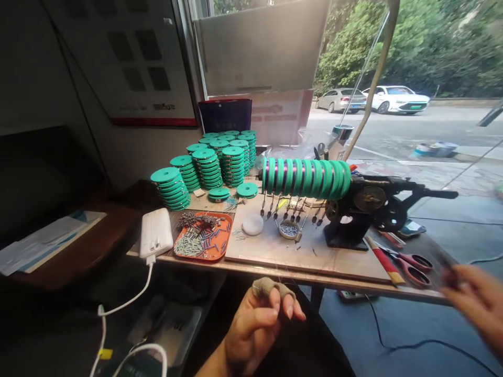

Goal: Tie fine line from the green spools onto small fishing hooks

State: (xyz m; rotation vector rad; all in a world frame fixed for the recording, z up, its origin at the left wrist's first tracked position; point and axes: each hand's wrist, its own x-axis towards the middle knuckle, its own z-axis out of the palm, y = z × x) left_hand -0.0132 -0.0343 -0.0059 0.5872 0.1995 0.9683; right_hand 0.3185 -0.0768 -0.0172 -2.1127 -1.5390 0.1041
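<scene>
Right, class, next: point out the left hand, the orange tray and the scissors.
Left hand (253,319): head view, middle of the hand, near the thumb.
Orange tray (219,253): head view, its lower right part.
Scissors (403,257): head view, a handle near the blades.

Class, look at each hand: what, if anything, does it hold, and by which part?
Left hand: half closed, but whether it pinches anything cannot be told. Right hand: too blurred to tell what, if anything, it holds.

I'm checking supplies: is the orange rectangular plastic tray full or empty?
Partly full: the tray holds small, slender pieces, but bare orange shows between them.
</scene>
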